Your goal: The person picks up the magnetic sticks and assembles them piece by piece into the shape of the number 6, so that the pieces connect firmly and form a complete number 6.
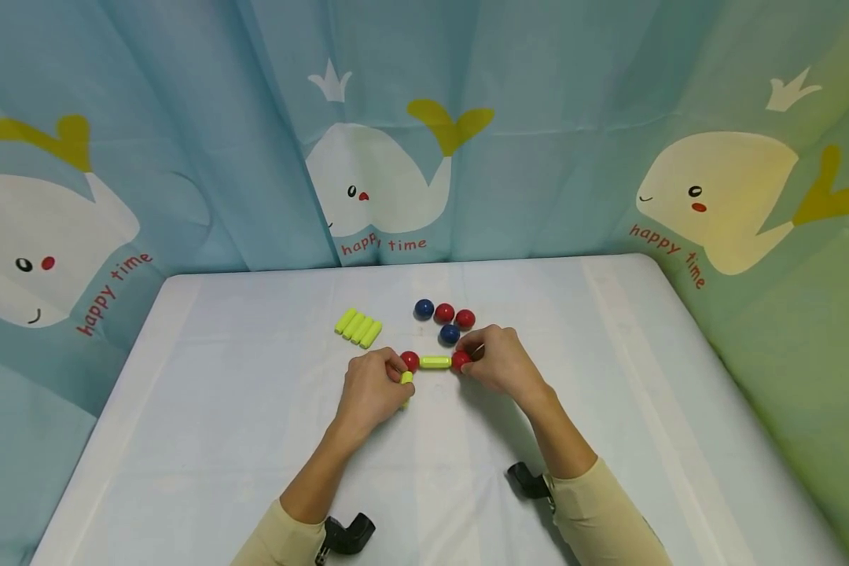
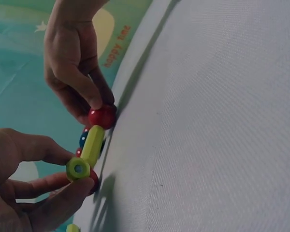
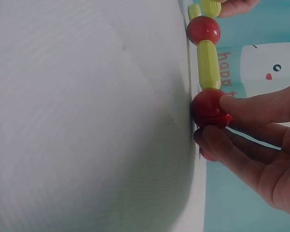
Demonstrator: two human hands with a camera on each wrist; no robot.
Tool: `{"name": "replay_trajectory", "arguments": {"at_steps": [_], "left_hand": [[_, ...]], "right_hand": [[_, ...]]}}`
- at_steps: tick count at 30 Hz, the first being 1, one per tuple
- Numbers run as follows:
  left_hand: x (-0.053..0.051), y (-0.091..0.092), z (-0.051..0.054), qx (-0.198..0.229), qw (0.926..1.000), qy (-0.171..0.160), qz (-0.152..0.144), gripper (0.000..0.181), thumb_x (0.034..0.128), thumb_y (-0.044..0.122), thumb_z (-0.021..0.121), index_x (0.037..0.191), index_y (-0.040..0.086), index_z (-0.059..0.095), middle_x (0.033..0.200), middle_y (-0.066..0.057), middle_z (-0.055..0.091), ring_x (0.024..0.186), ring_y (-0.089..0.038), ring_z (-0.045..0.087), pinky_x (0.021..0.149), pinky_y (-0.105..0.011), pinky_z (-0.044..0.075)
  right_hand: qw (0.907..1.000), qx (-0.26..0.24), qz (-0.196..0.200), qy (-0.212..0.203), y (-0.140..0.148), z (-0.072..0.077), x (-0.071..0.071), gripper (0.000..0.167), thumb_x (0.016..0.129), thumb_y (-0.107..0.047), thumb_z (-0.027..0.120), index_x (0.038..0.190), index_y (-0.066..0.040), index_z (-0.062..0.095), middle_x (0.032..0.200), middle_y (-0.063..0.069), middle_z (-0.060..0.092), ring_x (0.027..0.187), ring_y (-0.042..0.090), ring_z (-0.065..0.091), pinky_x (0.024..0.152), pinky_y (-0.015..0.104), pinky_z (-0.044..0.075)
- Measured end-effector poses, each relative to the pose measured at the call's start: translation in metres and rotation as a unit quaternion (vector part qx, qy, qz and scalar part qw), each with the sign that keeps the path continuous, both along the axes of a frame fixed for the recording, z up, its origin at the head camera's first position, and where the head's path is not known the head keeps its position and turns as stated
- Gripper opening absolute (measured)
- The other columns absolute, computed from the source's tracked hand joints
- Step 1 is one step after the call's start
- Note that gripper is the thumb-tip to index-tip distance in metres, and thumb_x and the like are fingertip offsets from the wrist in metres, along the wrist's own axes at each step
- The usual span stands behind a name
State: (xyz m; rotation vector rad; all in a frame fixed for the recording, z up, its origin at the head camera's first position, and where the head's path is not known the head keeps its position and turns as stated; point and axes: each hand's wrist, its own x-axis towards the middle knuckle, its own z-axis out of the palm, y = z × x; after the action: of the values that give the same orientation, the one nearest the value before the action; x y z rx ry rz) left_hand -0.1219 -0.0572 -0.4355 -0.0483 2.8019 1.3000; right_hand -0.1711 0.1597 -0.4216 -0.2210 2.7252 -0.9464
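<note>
A yellow-green rod point(image 1: 435, 362) lies between two red balls, joined end to end with them. My right hand point(image 1: 501, 362) pinches the right red ball point(image 3: 210, 108) between thumb and fingers. Close by the left red ball point(image 1: 410, 360), my left hand point(image 1: 371, 389) pinches a second yellow-green rod point(image 2: 78, 169) between thumb and fingers. A round metallic spot shows in that rod's near end, which faces the left wrist camera. Whether its far end touches the left ball, I cannot tell.
Several yellow-green rods point(image 1: 358, 328) lie side by side behind the left hand. Beyond the joined piece are two more red balls point(image 1: 444, 313) and two blue balls point(image 1: 449, 335). A white cloth covers the table point(image 1: 219, 417), and a whale-print curtain point(image 1: 538, 189) hangs behind it.
</note>
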Motion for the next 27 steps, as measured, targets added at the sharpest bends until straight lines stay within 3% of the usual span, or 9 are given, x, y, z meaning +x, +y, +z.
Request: {"name": "replay_trajectory", "arguments": {"at_steps": [11,27], "left_hand": [[0.001,0.003,-0.004,0.009,0.9998,-0.011,-0.011,0.016,0.0802,0.008,0.082,0.092,0.007,0.071,0.078,-0.002,0.065,0.075,-0.017,0.059,0.068,-0.031,0.05],[0.003,0.011,-0.006,0.016,0.9996,-0.021,0.006,0.016,0.084,0.007,0.081,0.095,0.004,0.07,0.08,-0.004,0.062,0.077,-0.02,0.057,0.067,-0.03,0.048]], "right_hand": [[1.0,0.002,-0.002,-0.001,0.0,0.0,0.0,0.02,0.084,-0.005,0.08,0.104,-0.008,0.08,0.091,0.006,0.076,0.083,0.02,0.065,0.073,0.03,0.058],[0.9999,-0.008,-0.005,-0.01,0.0,-0.001,0.0,0.023,0.084,-0.003,0.08,0.106,-0.006,0.079,0.095,0.008,0.076,0.085,0.02,0.068,0.074,0.031,0.06]]}}
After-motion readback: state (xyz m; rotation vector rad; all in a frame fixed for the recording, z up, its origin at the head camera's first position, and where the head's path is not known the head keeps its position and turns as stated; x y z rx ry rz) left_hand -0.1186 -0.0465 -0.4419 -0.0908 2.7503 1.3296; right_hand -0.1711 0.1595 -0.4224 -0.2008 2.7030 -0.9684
